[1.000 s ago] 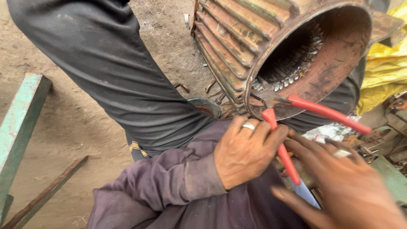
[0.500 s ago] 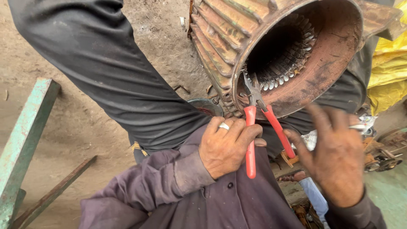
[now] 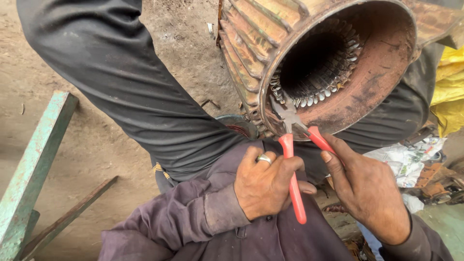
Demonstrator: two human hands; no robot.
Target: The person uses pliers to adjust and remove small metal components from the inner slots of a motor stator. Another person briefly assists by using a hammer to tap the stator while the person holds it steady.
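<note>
A big rusty motor housing (image 3: 382, 82) lies on its side, its open end towards me, with toothed stator slots (image 3: 333, 87) around the dark bore. Red-handled pliers (image 3: 295, 186) point up into it, the steel jaws (image 3: 285, 110) at the lower left slots. My left hand (image 3: 263, 186), with a ring on one finger, is closed around the left handle. My right hand (image 3: 367, 193) holds the right handle with thumb and fingers. The handles are spread apart. Purple sleeves cover both my arms.
A dark-trousered leg (image 3: 121, 82) arches over the dirt ground (image 3: 183, 48) on the left. A green metal frame (image 3: 34, 164) and a thin bar (image 3: 67, 217) lie at far left. Yellow sheeting (image 3: 447, 92) and crumpled paper (image 3: 401, 159) lie at right.
The pliers have turned upright and their jaws now reach into the stator slots. My right hand has come in from below and taken the right handle.
</note>
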